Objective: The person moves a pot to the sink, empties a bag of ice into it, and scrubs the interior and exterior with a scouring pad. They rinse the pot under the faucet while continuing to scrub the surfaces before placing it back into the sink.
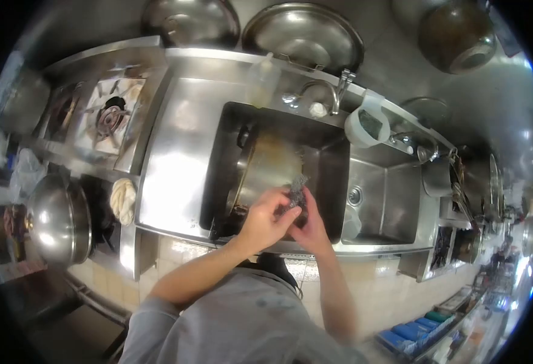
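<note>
A dark grey steel wool scrubber (297,192) is held between my two hands, above the near part of the left sink basin (326,176). My left hand (268,219) pinches it from the left with bent fingers. From the right, my right hand (311,225) closes round its other side, and the fingertips of both hands nearly meet. Below the hands, a large metal pot (266,164) lies in the basin, with brownish marks on its surface. Its near end is partly hidden by my hands.
A faucet (337,94) stands behind the basins. A white plastic scoop (366,126) rests by the right basin (394,200). A folded cloth (122,201) lies left of the steel counter (178,151). A stove burner (112,118) and domed lid (60,219) are further left.
</note>
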The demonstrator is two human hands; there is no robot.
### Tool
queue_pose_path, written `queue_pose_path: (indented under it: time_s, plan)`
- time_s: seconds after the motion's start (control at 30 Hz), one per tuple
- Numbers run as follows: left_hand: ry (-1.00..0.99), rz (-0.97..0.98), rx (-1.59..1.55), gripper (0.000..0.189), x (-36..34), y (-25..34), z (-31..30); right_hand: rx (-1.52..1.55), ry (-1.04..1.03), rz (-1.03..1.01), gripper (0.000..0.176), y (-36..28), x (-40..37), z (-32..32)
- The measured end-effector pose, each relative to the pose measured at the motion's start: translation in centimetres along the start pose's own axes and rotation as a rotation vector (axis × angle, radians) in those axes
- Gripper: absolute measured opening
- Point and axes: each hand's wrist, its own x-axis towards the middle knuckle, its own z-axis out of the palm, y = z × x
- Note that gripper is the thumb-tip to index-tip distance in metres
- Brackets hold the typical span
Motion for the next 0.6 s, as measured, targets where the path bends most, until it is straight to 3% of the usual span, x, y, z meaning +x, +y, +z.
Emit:
queue_pose_path:
  time_s: [0.07, 0.23, 0.27, 0.3, 0.37, 0.43, 0.47, 0.6]
  plan:
    - [-0.048, 0.048, 0.008, 0.013, 0.3, -0.3, 0.3, 0.013, 0.012, 0.040, 0.093, 1.2, 0.7, -0.6]
    - [-0.205, -0.037, -0.005, 0.019, 1.8, -1.9, -0.5, -0.149, -0.021, 0.064, 0.078, 1.4, 2.1, -2.9]
    - [-0.055, 0.073, 0.213, 0.025, 2.7, -2.2, -1.0, -0.156, -0.015, 0.068, 0.078, 1.1, 2.6, -3.7]
    - [0.096, 0.183, 0.432, 0.030, 3.6, -2.7, -1.7, -0.306, 0.013, -0.062, 0.074, 0.5, 3.3, -4.6]
    - [0.387, 0.110, 0.536, 0.040, 5.5, -6.5, -3.1, -0.454, 0.062, -0.212, 0.067, 0.7, 5.2, -7.2]
    - [0.348, -0.170, 0.558, 0.048, 5.1, -9.9, -3.7, -0.523, 0.135, -0.229, 0.062, -0.2, 7.6, -10.2]
    - [0.346, -0.195, 0.603, 0.039, 4.5, -10.8, -3.1, -0.549, 0.191, -0.255, 0.061, 1.2, 9.1, -12.2]
    - [0.280, -0.383, 0.752, 0.036, 3.3, -11.7, -2.2, -0.613, 0.277, -0.229, 0.059, 3.0, 15.9, -19.7]
